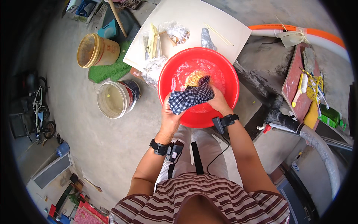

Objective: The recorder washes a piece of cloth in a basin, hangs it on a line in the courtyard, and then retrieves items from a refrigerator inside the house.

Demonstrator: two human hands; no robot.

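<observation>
A black-and-white checked cloth (192,96) is stretched between my two hands above a red plastic basin (162,80). My left hand (170,112) grips the cloth's left end near the basin's front rim. At the other end, my right hand (219,101) has its fingers closed on the cloth, some of them hidden behind it. Shallow water (216,72) lies in the basin. Just beyond the cloth shows a yellowish patch (194,79); whether it is an object or a reflection I cannot make out.
The basin stands on a pale board (227,22) with a grey strip (207,39) and thin sticks (219,34). Two buckets, one yellowish (106,52) and one white (112,100), are at left. A scrub brush (301,87) and green bottle (330,116) lie right, beyond a wrapped pipe (313,138).
</observation>
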